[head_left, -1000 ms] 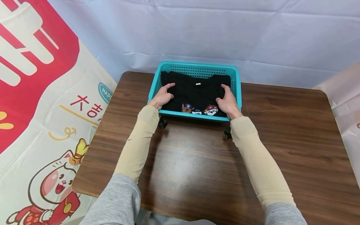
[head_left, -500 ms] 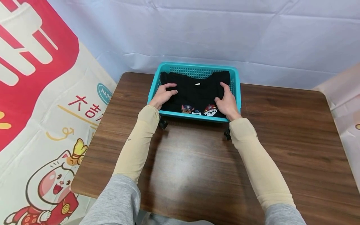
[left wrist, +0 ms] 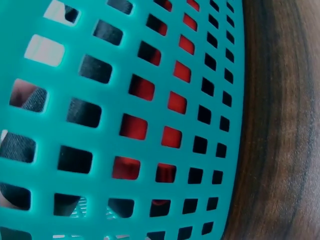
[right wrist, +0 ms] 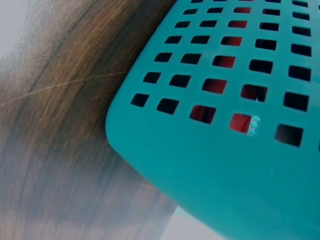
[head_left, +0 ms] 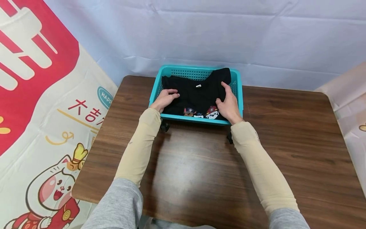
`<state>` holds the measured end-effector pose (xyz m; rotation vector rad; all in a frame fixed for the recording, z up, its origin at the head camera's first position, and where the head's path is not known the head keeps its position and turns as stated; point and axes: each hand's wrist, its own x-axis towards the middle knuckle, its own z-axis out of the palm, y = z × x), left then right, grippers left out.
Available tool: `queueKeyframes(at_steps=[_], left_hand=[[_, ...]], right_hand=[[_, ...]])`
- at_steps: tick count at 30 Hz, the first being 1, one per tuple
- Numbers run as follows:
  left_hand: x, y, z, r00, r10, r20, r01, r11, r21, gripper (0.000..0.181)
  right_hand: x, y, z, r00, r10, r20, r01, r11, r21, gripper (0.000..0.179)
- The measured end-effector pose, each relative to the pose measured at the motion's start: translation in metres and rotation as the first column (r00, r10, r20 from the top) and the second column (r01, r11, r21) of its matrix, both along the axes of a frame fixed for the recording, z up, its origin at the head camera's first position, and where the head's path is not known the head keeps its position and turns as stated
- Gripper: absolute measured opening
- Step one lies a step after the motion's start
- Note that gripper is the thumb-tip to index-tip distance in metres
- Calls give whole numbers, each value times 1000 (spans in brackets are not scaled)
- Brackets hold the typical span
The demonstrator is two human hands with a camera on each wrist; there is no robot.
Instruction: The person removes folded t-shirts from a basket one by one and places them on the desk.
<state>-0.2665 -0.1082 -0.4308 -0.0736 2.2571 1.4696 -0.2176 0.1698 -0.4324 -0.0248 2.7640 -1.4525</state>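
A black T-shirt [head_left: 197, 98] with a white neck label and cartoon dog faces lies inside a turquoise plastic basket [head_left: 194, 119]. My left hand [head_left: 163, 100] holds the shirt's left side, thumb and index finger close together on top. At the right side my right hand [head_left: 230, 106] grips the shirt, its thumb and index finger spread over the cloth and the other fingers hidden. The shirt's right shoulder stands raised, overlapping the back rim. Through the slots in both wrist views shows something red [left wrist: 134, 127] beneath dark cloth; neither hand shows clearly there.
The basket stands on a brown wood-grain table [head_left: 286, 136], near its back edge. Black pieces like casters [head_left: 165, 126] show below its front corners. Behind hangs a white sheet [head_left: 217, 31], and a printed banner [head_left: 57, 121] covers the left side.
The shirt's right shoulder has risen toward and over the basket's back rim, tilting the neckline. My left thumb has drawn closer to the index finger. The basket appears slightly farther left and lower in view.
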Motion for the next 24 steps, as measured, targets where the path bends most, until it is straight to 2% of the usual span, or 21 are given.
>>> queueKeyframes(at_steps=[5, 16, 24], left_hand=[[-1, -1, -2, 1000, -17, -24, 17, 1000, 3, 48], [-3, -2, -3, 997, -43, -56, 47, 996, 73, 49], [-3, -2, 2, 993, -74, -89, 81, 994, 75, 51]], right_hand=[[-1, -1, 0, 999, 3, -34, -3, 1000, -3, 65], [-1, -3, 1, 996, 12, -90, -13, 1000, -9, 63], [-2, -4, 5, 992, 13, -127, -17, 1000, -26, 63]])
